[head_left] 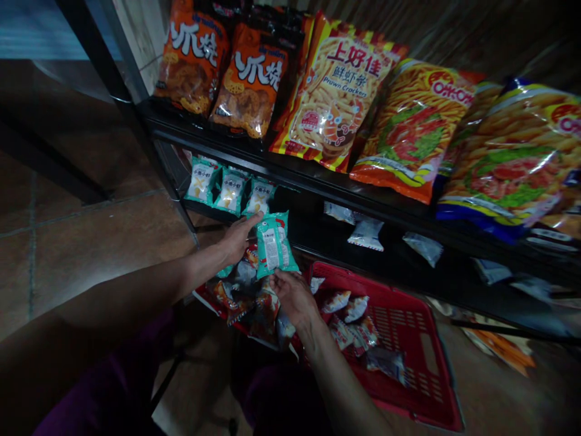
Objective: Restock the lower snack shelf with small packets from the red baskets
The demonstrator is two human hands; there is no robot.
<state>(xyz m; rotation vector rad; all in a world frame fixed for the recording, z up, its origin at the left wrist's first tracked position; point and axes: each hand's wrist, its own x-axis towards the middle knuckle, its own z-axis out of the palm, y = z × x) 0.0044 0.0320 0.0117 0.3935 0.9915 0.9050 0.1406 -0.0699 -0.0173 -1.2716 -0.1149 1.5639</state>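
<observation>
Right hand point(293, 297) pinches teal packet point(275, 245) — upright, long axis near-vertical (left hand point(238, 239) alongside, grip unclear).

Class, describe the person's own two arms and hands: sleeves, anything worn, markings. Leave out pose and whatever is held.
The left forearm and right forearm are bare, with no sleeve in view. The left hand and right hand wear no gloves, and no watch, ring or bracelet shows. No markings can be made out in the dim light. Purple clothing shows beneath the arms.
</observation>
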